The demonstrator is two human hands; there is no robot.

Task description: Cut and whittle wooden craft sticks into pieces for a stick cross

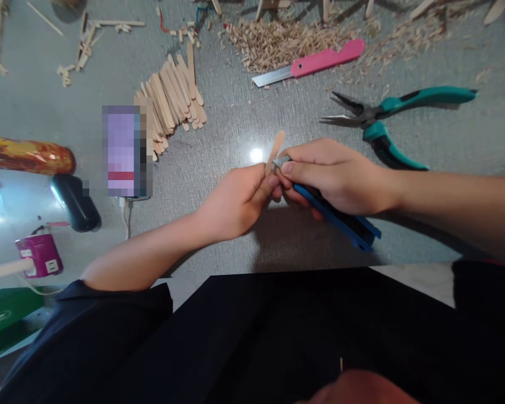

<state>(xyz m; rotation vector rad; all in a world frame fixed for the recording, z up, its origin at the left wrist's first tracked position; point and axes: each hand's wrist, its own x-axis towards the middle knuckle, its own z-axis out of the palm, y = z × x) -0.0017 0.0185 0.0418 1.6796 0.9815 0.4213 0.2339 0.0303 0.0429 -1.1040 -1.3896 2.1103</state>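
Between the thumb and fingers of my left hand [239, 199] is a wooden craft stick [278, 145], its rounded end pointing away from me. My right hand [336, 174] grips a blue utility knife [340, 221], whose handle sticks out below the palm toward me. The knife's metal tip [283, 161] lies against the stick close to my left fingertips, and the two hands nearly meet there. My fingers hide the stick's near end and much of the knife.
Beyond my hands lie a pink cutter [328, 59], teal-handled pliers [374, 115] and a heap of wood shavings [273, 42]. Several craft sticks [172, 92] are stacked beside a pixelated phone [121, 146] with a cable. A dark case [76, 203] and a purple plug adapter [40, 255] sit left.
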